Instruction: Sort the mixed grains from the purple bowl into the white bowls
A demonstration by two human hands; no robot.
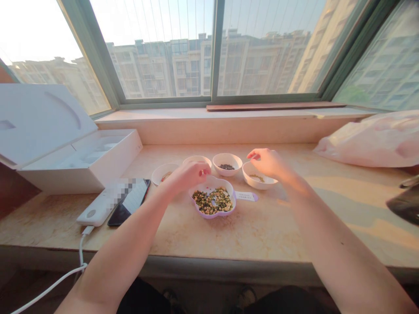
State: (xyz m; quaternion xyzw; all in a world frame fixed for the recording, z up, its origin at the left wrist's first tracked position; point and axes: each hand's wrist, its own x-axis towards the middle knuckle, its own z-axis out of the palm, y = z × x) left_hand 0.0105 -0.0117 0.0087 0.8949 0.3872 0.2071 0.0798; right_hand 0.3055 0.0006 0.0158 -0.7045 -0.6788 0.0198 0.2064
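Observation:
A white and purple flower-shaped dish [214,213] holds mixed green, dark and tan beans. My left hand [195,173] is over the back left edge of that dish, its fingers pinched; anything between them is too small to make out. Above the right white bowl [262,183], which has a few light grains in it, is my right hand [263,159], with thumb and fingertips close together and their contents unclear. Dark beans lie in the middle bowl [227,162]. The left bowl [160,172] and another bowl [197,158] are partly hidden by my left hand and arm.
An open white box [108,163] stands at the left, beside a white power bank [94,213] with a cable and a dark phone [131,205]. A plastic bag [369,139] lies at the right, with a dark object [406,203] near the right edge.

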